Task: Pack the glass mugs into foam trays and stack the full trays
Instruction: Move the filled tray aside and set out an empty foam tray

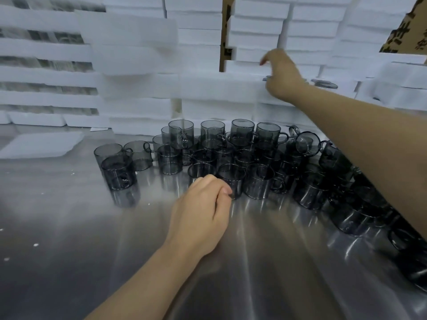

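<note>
Glass mugs [169,159], smoky cylinders, crowd a metal table [69,227] by foam trays [256,27].

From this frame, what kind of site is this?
Likely a glassware packing station in a factory or warehouse: dozens of smoky glass mugs on a steel table, stacked white foam trays behind, cardboard cartons.

Left hand [203,204] curled, right hand [280,75] outstretched
</note>
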`<state>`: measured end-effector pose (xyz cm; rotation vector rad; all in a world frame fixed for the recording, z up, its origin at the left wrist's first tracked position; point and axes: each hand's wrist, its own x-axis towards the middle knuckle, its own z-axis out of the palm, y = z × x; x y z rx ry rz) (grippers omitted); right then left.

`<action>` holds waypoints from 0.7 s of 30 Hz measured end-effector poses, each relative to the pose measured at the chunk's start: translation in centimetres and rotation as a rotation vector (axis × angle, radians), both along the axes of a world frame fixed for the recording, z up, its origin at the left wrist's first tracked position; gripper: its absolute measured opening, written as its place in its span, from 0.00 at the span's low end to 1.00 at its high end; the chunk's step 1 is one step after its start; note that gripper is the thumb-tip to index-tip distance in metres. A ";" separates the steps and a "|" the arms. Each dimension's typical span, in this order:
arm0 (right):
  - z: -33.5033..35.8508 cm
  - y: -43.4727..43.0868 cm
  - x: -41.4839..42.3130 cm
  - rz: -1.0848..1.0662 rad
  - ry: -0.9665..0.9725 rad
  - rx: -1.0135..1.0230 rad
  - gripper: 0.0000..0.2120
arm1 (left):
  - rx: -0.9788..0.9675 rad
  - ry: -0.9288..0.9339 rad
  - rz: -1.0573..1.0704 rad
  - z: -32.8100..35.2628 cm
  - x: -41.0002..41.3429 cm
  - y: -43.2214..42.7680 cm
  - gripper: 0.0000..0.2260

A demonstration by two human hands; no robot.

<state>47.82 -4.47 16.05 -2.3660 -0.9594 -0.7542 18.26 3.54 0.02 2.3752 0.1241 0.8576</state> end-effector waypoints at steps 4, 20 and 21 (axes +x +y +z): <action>-0.7 4.8 -0.3 0.027 0.045 -0.249 0.28 | 0.036 0.030 0.049 0.0 0.0 0.2 0.17; -0.5 3.5 -5.5 0.013 -0.025 -0.133 0.22 | 0.151 0.016 0.039 -0.4 0.1 0.4 0.05; 0.1 2.6 -6.8 0.018 -0.044 -0.161 0.22 | 0.136 0.012 0.042 -0.3 0.1 0.5 0.05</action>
